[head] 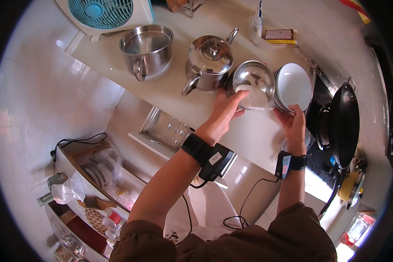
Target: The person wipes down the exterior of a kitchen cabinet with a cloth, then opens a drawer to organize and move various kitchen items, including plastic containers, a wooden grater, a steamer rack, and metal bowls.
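Note:
My left hand (228, 104) grips the near left rim of a stainless steel bowl (253, 73), its thumb over the edge. More bowl rims seem to show behind it. A pale rounded patch lies across the bowl's lower part; whether it is a separate thing or a reflection I cannot tell. My right hand (292, 121) grips the near edge of a stack of white bowls (294, 85), thumb on the front rim and fingers behind. Both stacks tilt towards me, side by side. A lidded steel kettle (211, 60) stands just left of the steel bowl.
A steel pot (145, 49) stands on the countertop (170, 95) near a box fan (101, 13). At right, a black wok (345, 124) sits on the stove. Below the counter, a drawer with a perforated metal tray (175, 129) stands pulled out; a cluttered shelf unit (98, 193) stands lower left.

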The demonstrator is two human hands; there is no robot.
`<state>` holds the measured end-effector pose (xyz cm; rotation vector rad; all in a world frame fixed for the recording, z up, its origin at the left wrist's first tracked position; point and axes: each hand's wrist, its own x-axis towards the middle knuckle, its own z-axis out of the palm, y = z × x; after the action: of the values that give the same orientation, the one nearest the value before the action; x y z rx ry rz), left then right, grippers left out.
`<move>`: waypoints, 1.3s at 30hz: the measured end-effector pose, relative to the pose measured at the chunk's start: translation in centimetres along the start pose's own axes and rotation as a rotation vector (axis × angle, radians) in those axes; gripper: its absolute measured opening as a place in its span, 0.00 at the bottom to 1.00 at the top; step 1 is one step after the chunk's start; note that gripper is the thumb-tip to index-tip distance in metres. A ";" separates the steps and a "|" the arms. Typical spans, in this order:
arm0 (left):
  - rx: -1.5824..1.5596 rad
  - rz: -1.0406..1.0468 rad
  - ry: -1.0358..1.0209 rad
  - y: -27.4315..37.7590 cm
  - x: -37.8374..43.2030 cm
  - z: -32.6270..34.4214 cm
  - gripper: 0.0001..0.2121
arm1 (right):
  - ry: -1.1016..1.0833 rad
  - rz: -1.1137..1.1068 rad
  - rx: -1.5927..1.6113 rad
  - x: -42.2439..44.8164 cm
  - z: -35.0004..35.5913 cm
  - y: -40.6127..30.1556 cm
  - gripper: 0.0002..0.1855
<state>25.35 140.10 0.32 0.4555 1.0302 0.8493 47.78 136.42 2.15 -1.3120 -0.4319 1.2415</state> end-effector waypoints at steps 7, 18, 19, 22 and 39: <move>-0.083 -0.006 -0.002 -0.4 -0.4 -0.1 0.30 | 0.043 0.035 -0.059 0.7 -0.4 -0.1 0.21; -0.194 0.151 -0.123 -1.8 -6.8 -5.1 0.18 | 0.211 -0.114 -0.177 -3.2 1.0 1.4 0.37; -0.200 0.176 -0.077 -2.0 -7.9 -6.6 0.17 | 0.237 -0.174 -0.262 -4.9 2.3 2.2 0.35; -0.277 0.250 0.100 -3.2 -10.3 -10.7 0.10 | 0.171 -0.580 -0.609 -9.2 4.2 5.5 0.24; -0.419 0.023 0.676 -27.1 -0.1 -31.1 0.09 | -0.512 0.324 -0.935 2.0 6.9 50.5 0.12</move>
<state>8.59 122.03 -32.70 -0.1997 1.4124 1.2452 21.03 130.65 -40.87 -1.8729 -1.3194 1.7465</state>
